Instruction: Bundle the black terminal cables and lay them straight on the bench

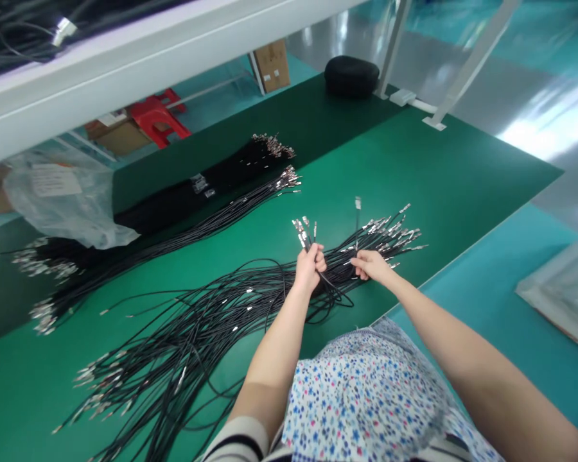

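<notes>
My left hand (pixel 310 266) is closed around several black cables, and their metal terminal ends (pixel 302 232) stick up above the fist. To its right, my right hand (pixel 370 264) pinches a single black cable (pixel 357 221) whose pale end points upward. Beneath both hands lies a loose bundle of black cables (pixel 241 295) on the green table. The bundle's metal ends (pixel 395 234) fan out just past my right hand. At the lower left its other ends (pixel 101 378) spread apart.
Behind lie a thinner cable bundle (pixel 212 221) and a thick one (pixel 173 199), partly under a clear plastic bag (pixel 62 199). A white shelf beam (pixel 149 58) crosses above. A black case (pixel 350 76) stands at the back near a metal post (pixel 395 45).
</notes>
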The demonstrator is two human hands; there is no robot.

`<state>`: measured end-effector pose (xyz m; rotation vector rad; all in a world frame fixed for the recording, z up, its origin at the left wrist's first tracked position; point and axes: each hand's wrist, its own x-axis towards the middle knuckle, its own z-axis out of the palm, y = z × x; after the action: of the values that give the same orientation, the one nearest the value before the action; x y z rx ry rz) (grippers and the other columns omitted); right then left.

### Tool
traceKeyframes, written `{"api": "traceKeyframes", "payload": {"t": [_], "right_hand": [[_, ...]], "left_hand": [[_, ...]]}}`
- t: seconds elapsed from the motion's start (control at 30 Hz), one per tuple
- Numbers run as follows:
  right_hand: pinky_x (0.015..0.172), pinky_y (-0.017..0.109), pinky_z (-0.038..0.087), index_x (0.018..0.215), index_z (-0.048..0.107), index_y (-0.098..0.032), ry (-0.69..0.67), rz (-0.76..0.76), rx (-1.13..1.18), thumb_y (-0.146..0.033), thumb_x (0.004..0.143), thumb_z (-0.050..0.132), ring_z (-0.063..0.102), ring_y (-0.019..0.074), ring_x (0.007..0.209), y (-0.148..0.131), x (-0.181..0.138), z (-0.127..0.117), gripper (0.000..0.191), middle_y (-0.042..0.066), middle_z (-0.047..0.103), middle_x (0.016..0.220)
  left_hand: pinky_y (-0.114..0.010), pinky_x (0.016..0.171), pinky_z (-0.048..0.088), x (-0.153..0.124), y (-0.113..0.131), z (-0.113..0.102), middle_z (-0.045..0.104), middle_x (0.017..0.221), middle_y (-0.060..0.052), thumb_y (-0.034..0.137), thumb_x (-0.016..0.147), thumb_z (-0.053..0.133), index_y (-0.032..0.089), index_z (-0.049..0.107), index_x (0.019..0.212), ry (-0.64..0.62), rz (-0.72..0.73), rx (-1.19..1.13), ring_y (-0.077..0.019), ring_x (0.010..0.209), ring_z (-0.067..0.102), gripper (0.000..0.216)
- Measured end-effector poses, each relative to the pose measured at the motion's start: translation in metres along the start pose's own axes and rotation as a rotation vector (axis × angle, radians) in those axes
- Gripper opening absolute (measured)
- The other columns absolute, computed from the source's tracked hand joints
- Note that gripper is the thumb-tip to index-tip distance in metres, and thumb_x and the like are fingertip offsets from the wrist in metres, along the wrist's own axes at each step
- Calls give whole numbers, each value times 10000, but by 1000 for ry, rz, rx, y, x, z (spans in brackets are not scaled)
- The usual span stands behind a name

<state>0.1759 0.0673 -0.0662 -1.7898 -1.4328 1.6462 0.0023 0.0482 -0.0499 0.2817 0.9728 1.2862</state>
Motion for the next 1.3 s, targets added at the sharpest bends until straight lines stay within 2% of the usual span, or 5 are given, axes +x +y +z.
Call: {"api": "traceKeyframes", "payload": {"t": [0.13, 0.27, 0.57, 0.77, 1.3], "right_hand": [[346, 163, 358, 564, 438, -165, -327, -184, -56, -348, 727, 554, 489, 74, 343, 1, -28, 3, 272, -13, 563, 469], [347, 171, 347, 570, 433, -169, -389, -210, -138, -344, 734, 502, 484, 78, 341, 9, -36, 14, 249, -17, 552, 475], [365, 177, 345, 585, 453, -165, -485, -248, -112, -380, 727, 536, 484, 79, 357, 11, -38, 21, 271, -19, 546, 485], [418, 196, 400, 647, 470, -163, -155, -259, 314, -498, 705, 578, 497, 77, 394, -15, -28, -1, 356, -8, 575, 542], [323, 151, 270, 551, 451, -161, -218, -307, 200, -417, 753, 550, 379, 36, 314, -36, -14, 1, 340, -42, 490, 425]], "left_hand": [[-166, 352, 115, 13, -4, 11, 319, 450, 85, 363, 702, 643, 123, 524, 792, 28, 22, 40, -5, 322, 217, 282], [-170, 352, 112, 18, -4, 16, 323, 465, 91, 404, 678, 658, 129, 531, 840, 162, 142, -18, 0, 324, 215, 344], [-174, 329, 130, 14, 5, 12, 494, 565, 25, 384, 640, 688, 97, 537, 743, 62, 99, 98, 12, 308, 258, 341], [-169, 312, 135, 2, 9, 7, 520, 506, 8, 397, 678, 651, 97, 541, 734, -163, -59, 334, 1, 289, 254, 324], [-179, 346, 270, -34, 4, 11, 604, 602, -30, 403, 738, 572, 114, 598, 718, -282, 24, 909, -41, 326, 396, 291]]}}
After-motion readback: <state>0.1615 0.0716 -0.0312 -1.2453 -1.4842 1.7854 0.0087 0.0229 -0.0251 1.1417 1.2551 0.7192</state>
